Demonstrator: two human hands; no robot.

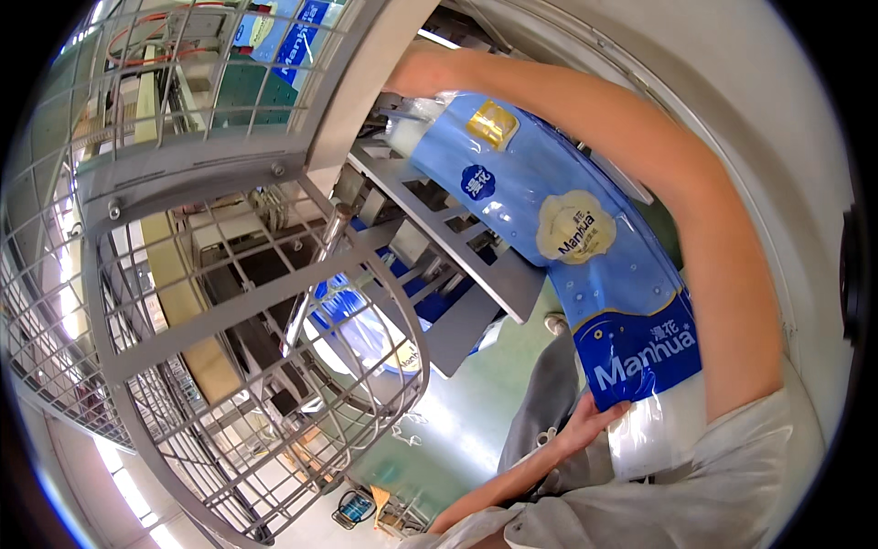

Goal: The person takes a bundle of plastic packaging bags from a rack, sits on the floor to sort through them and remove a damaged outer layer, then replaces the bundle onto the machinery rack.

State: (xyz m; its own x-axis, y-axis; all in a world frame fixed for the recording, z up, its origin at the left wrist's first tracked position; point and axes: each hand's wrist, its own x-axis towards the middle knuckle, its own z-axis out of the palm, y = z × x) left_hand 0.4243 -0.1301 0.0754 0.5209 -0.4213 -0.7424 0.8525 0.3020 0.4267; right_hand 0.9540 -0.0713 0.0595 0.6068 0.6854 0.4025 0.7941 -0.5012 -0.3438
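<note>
Blue plastic bag (572,233) is pinched at near edge by left hand (594,424), extended beyond it to right hand (421,71). Right fingertips are hidden behind pale post (366,78); grip can't be told.

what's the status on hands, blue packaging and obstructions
Left hand gripping lower end of printed blue plastic packaging. Right hand by upper end, partly hidden behind pale frame post. Wire-mesh guard to the left.
</note>
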